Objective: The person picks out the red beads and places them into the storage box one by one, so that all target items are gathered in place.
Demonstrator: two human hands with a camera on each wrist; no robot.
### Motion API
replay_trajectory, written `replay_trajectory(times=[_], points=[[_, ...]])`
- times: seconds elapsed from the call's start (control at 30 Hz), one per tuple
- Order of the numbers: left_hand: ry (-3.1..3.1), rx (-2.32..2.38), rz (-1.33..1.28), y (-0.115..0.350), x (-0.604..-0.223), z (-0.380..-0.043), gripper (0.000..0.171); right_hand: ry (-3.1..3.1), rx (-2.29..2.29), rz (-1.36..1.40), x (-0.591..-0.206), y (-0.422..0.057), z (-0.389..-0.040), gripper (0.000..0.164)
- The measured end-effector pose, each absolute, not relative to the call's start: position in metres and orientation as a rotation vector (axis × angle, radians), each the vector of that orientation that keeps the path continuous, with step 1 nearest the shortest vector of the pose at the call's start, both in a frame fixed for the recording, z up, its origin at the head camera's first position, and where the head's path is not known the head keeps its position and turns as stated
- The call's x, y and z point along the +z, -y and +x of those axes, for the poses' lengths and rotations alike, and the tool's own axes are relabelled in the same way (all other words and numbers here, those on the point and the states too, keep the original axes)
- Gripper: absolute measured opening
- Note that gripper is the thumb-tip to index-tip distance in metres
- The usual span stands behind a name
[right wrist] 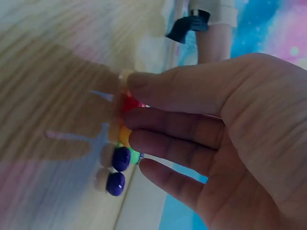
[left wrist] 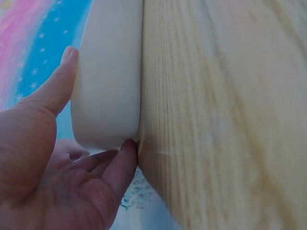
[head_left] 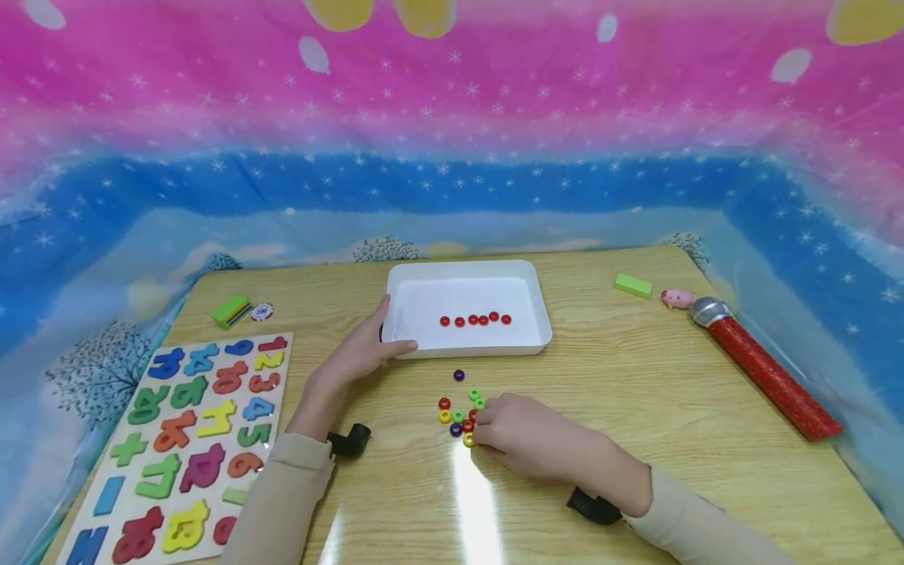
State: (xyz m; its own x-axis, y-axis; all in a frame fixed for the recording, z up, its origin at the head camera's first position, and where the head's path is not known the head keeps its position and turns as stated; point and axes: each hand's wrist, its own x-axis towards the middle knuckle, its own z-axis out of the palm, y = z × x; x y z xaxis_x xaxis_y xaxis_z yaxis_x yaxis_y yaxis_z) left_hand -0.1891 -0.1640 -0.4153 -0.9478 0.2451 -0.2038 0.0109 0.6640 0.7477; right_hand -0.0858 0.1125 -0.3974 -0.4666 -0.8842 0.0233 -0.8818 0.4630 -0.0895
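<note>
A white tray [head_left: 466, 345] holds a row of several red beads [head_left: 473, 320]. My left hand [head_left: 359, 345] grips its near left corner, thumb on the rim; in the left wrist view the fingertips [left wrist: 127, 146] touch the tray's lower edge [left wrist: 108, 96]. Before the tray lies a loose cluster of red, yellow, green and purple beads [head_left: 457, 416]. My right hand [head_left: 526, 435] reaches over the cluster's right side, partly hiding it. In the right wrist view its thumb and fingers are extended and apart, with a red bead [right wrist: 130, 103] showing between thumb and forefinger, near purple beads [right wrist: 115, 184].
A number puzzle board [head_left: 236, 345] lies at the left, with stacked coloured blocks [head_left: 231, 311] and a poker chip [head_left: 262, 311] behind it. On the right are a green block [head_left: 633, 285], a pink pig figure [head_left: 677, 298] and a red microphone [head_left: 770, 373].
</note>
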Motion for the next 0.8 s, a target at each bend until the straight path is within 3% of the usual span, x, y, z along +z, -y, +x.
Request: replay_trajectory(times=[0.8], points=[[-2.597, 1.148, 0.177, 0.1642, -0.4167, -0.1897, 0.102, -2.760, -0.113, -1.479, -0.3994, -0.1117, -0.0945, 0.005]])
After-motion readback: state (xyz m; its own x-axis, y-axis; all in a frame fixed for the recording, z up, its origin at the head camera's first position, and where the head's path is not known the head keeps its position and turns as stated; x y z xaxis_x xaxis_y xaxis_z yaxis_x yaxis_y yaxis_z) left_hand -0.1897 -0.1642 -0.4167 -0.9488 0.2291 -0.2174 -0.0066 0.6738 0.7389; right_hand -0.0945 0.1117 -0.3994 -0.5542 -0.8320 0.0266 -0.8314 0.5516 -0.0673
